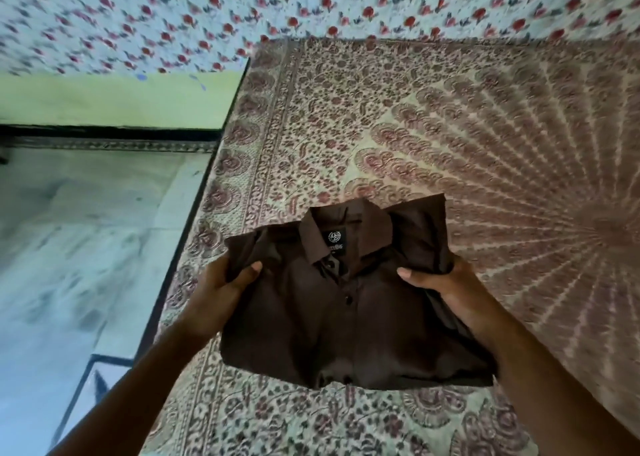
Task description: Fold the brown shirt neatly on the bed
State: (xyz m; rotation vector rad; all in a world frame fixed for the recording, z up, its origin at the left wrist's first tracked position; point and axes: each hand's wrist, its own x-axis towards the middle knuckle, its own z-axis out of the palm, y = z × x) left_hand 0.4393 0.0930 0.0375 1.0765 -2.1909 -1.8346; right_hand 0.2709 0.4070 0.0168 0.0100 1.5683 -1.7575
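While folded, the brown shirt is gripped by both hands above the bed.

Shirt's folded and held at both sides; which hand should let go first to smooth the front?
Probably the right hand: it pinches the brown shirt near its loose, bunched edge, while the left hand has the tidier side.

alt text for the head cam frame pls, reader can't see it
Two bare hands, left hand and right hand, grip the sides of a folded dark brown button-up shirt, collar and black neck label facing up, over a bed covered by a cream and maroon paisley-print bedspread. A red-flowered pale cloth lies beyond.
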